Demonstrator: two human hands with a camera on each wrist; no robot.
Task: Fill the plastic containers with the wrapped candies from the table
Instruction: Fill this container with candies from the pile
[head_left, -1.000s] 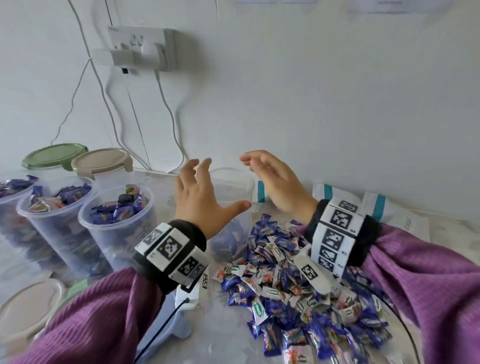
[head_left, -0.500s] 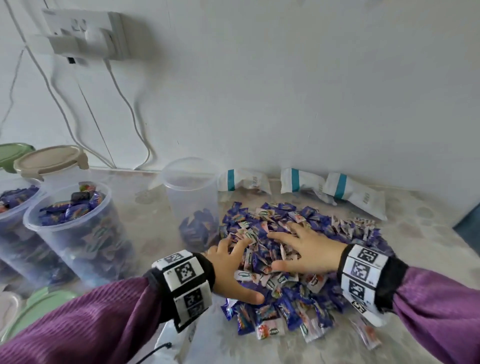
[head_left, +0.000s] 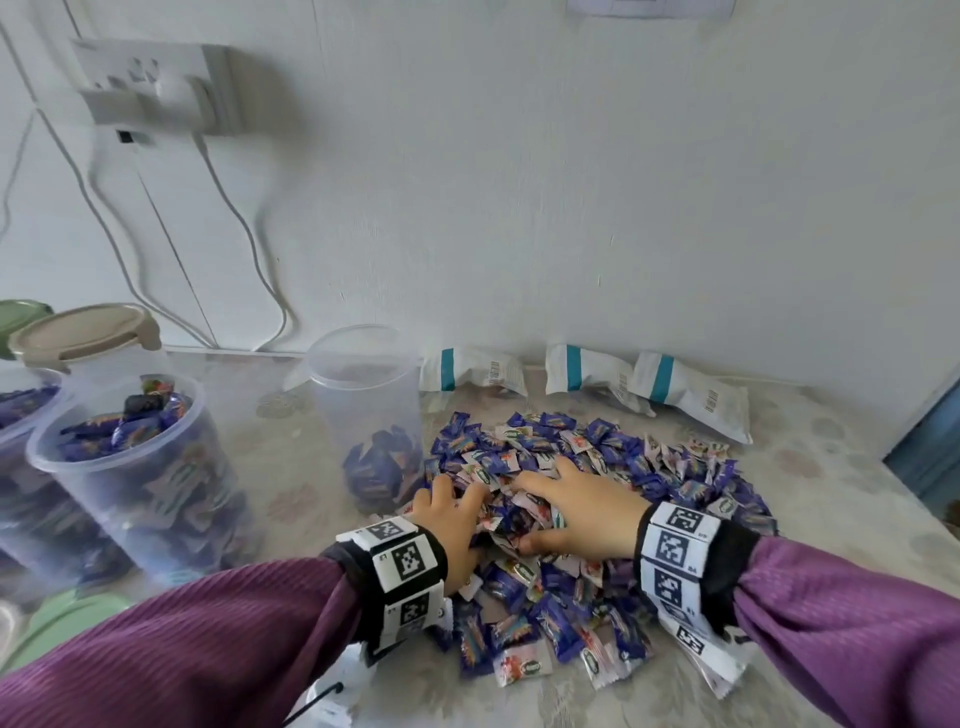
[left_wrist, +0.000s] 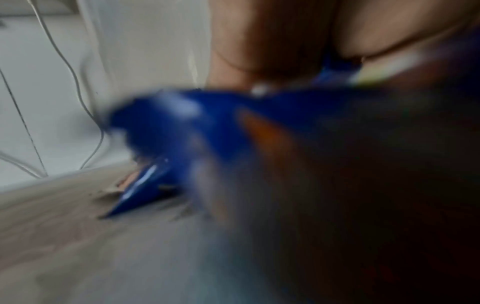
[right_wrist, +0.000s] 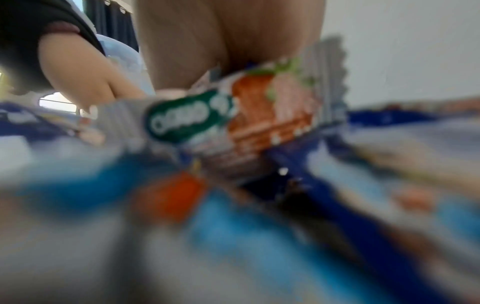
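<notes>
A: What's changed? A second ago both hands were up over the near-empty container, palms spread, nothing in them.

B: They've dropped onto the candy pile (head_left: 571, 499). Half a second back they had just landed with fingers flat; now the left hand (head_left: 451, 525) and right hand (head_left: 576, 512) have drawn together at the pile's near-left side, fingers curling into the wrappers between them.

A: Holding anything yet?

B: Both hands look closed round a shared clump (wrist views are blurry, but the left one shows blue wrappers against the fingers and the right one a white strawberry-print wrapper against the palm). Nothing is off the bench (head_left: 291, 467) yet.

A: Where does it go?

B: Probably the open container (head_left: 366, 384) just left of the pile, touching its edge, with only a few candies at the bottom. The full container (head_left: 124, 467) further left is topped up, lid off.

A: So for the task?

B: Drop finished, new scoop begun. Plenty of pile left, so I'd say several more rounds. Loose wrappers may slip out on the lift.
</notes>
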